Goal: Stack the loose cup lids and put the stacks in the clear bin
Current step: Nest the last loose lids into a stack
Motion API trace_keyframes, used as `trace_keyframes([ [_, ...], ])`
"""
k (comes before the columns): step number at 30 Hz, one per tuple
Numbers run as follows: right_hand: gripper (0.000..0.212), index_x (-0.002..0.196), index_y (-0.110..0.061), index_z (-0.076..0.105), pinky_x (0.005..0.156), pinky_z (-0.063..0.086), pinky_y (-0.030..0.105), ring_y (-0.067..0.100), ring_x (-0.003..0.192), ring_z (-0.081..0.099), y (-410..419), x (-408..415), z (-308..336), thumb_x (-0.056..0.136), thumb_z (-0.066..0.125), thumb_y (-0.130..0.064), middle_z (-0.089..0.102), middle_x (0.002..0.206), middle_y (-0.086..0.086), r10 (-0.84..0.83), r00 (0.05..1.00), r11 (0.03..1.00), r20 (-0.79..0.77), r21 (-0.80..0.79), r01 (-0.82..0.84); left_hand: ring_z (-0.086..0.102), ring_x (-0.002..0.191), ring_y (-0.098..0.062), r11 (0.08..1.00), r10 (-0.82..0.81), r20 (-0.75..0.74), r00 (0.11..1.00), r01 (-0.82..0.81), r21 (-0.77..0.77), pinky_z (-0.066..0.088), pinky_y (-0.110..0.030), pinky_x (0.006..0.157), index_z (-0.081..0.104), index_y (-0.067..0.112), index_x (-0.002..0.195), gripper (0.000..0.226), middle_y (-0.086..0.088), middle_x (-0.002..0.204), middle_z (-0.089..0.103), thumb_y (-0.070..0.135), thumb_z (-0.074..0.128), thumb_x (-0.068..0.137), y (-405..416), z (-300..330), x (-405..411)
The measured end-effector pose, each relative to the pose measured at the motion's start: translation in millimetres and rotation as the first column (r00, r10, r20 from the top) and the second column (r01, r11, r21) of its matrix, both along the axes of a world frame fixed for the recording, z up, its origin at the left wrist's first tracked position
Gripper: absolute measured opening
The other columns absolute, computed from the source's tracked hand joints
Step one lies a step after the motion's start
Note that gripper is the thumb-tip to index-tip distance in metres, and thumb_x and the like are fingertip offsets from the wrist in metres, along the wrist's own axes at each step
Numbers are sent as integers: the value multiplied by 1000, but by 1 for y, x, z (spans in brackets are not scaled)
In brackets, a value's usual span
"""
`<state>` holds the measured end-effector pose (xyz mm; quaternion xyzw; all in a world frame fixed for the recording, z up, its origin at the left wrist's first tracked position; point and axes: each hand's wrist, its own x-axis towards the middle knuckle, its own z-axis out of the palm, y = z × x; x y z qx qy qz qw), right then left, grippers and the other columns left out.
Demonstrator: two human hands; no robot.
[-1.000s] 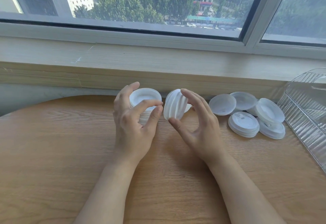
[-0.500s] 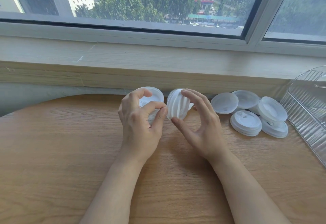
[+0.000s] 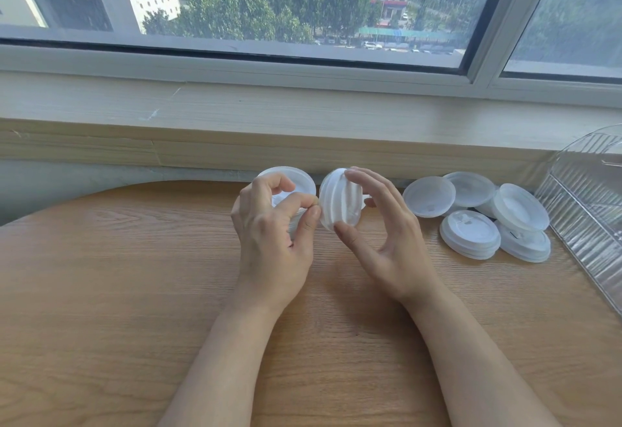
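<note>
A single head-worn wide-angle view looks forward and down from close above the bench (image 3: pixel 101 292), facing the windowsill (image 3: pixel 269 110) at 12 o'clock, with the clear bin (image 3: pixel 585 211) cut off at 3 o'clock.

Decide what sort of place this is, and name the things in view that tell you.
Probably an upper-floor room in a city: a round wooden table pushed against a windowsill, with a window looking down on trees, parked cars and blocks. Whether home or office is unclear.
</note>
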<state>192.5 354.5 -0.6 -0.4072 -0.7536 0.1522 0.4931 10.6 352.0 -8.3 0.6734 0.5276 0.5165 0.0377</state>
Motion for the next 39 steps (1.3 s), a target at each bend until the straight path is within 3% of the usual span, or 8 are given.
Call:
trace_keyframes([
  [6,58,150,-17,51,109,43,27,21,134,55,1,11,1,96,71,-23,54,147,-9,-43,996,999,-74,-9,43,41,117,-9,999,39,-1,999,-39,29,27,-41,110,76,25,96,20,8,123,49,37,60,100,3,0,-10],
  [13,66,154,-27,48,112,37,22,22,136,47,2,11,-1,91,69,-38,48,141,0,-144,982,990,-121,-32,141,43,132,-19,999,14,-45,999,-12,40,22,-50,119,78,35,94,19,3,130,54,47,64,95,-2,5,-8],
  [16,63,152,-29,50,114,36,24,20,140,45,0,11,0,92,64,-42,48,145,-4,-164,981,986,-107,-42,160,40,137,-17,999,44,12,999,-44,27,27,-54,118,76,33,110,28,3,135,52,51,68,90,-4,7,-12],
  [20,63,151,-33,50,115,40,36,22,142,45,0,6,1,92,66,-46,50,147,-10,-166,980,985,-112,-58,160,36,144,-10,996,37,169,985,-23,-82,34,-50,119,56,30,142,70,7,150,43,59,77,82,-2,5,-22],
  [24,71,153,-27,49,110,40,25,20,133,49,1,4,0,88,70,-46,51,138,-1,-163,983,987,-89,-24,161,42,141,-2,949,-25,299,954,117,-293,43,-43,117,37,38,155,96,20,148,42,52,88,74,-3,2,-25],
  [28,70,146,-21,54,105,43,24,19,126,51,2,2,0,82,75,-41,47,133,4,-151,982,988,-114,20,155,48,137,-1,927,-73,321,944,183,-328,48,-41,113,34,44,155,101,28,144,47,52,89,71,-4,-1,-22],
  [35,66,134,-4,48,107,50,41,26,127,60,0,-1,3,83,85,-25,58,135,7,-137,948,984,-289,70,164,51,128,13,907,-130,325,937,245,-344,52,-30,107,39,44,152,96,34,136,53,45,91,71,-6,1,-15],
  [39,66,134,-6,46,110,45,31,18,137,54,-5,-5,9,84,83,-31,56,147,6,-160,939,978,-305,83,193,53,128,9,901,-158,301,941,262,-347,53,-31,106,40,45,151,95,30,138,56,44,93,73,-7,2,-13],
])
